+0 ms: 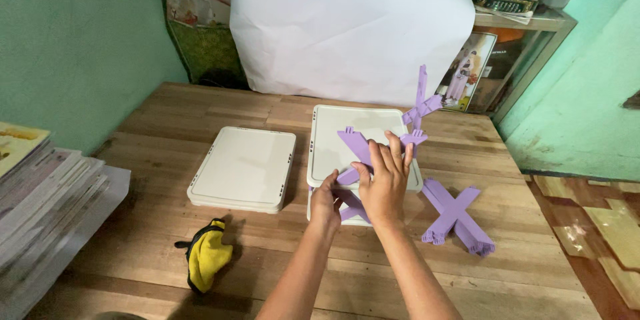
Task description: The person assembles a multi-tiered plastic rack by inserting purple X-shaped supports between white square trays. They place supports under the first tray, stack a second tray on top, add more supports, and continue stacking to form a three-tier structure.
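On the wooden table stands a white plastic panel, raised on purple cross-shaped braces. My right hand presses flat on a purple cross brace lying on that panel's near edge. My left hand grips a lower purple piece under the panel's front edge. Another purple brace sticks up at the panel's right corner. A loose purple cross brace lies on the table to the right of my hands.
A stack of white panels lies left of the raised one. A yellow and black cloth sits near the front. Stacked books fill the left edge. A large white sheet leans at the back, a shelf beside it.
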